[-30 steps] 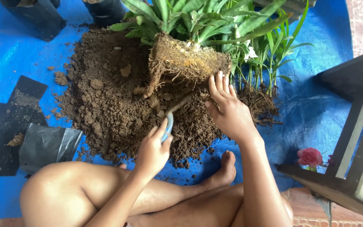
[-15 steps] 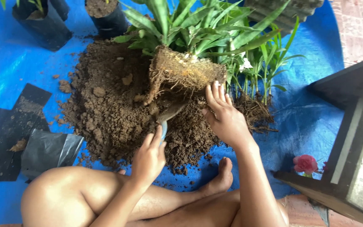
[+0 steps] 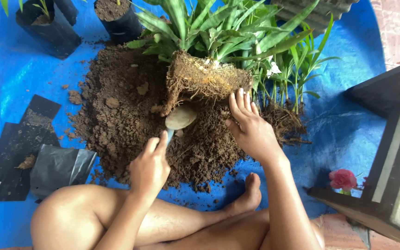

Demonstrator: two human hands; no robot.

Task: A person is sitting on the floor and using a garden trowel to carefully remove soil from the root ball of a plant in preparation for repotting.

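**Trowel and root ball at frame centre**

Left hand grips a trowel, its blade touching the root ball. Right hand, fingers together and extended, rests against the root ball. Soil pile covers centre; bare blue tarp lies left. Flat black bags lower left; filled black bags upper left.

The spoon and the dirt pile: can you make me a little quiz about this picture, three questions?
1. True or false: the left hand holds the spoon by its handle.
2. What does the right hand rest against?
A. the pink flower
B. the root ball of the leafy plant
C. a filled black grow bag
3. Fill in: the soil pile lies on a ____ tarp.

Key
1. True
2. B: its fingers touch the root ball's lower edge.
3. Blue
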